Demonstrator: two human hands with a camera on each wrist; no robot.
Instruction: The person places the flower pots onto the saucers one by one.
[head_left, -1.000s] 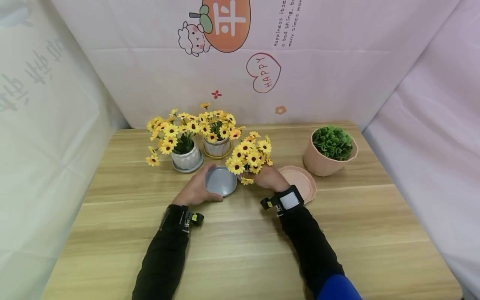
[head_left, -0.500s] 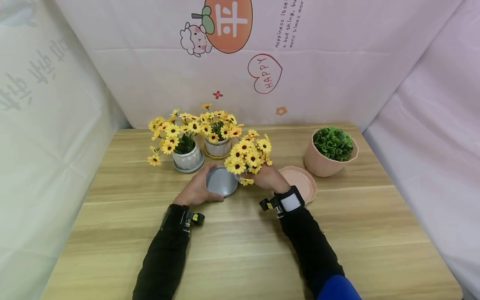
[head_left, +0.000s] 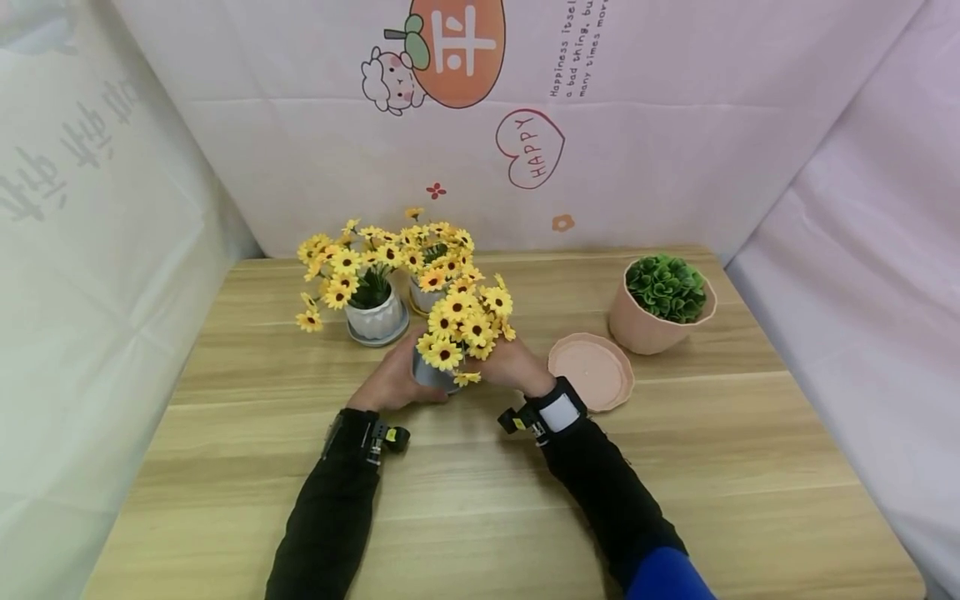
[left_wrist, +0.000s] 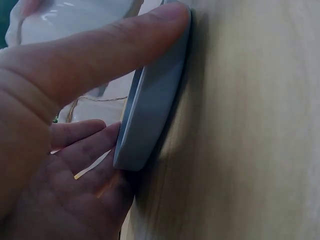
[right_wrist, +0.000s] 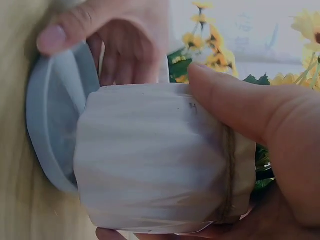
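Note:
On the wooden table, my left hand [head_left: 393, 379] holds a grey saucer [left_wrist: 152, 110] by its side, the thumb at the near rim and the fingers round the far side. My right hand [head_left: 517, 364] grips a white ribbed flowerpot [right_wrist: 155, 160] with twine round its upper part. Yellow daisy-like flowers [head_left: 461, 325] grow from this pot and cover much of the saucer in the head view. In the right wrist view the pot's base is over the saucer's edge, slightly tilted; whether they touch I cannot tell.
Behind my left hand stands a white flowerpot [head_left: 375, 319] on a grey-blue saucer. Another white flowerpot [head_left: 425, 296] is further back, partly hidden by flowers. To the right lie a pink saucer [head_left: 591, 372] and a pink pot [head_left: 641, 321] with a green plant.
My right hand has carried the flowerpot leftward, from beside the grey saucer to over it. The left hand and the saucer have stayed in place.

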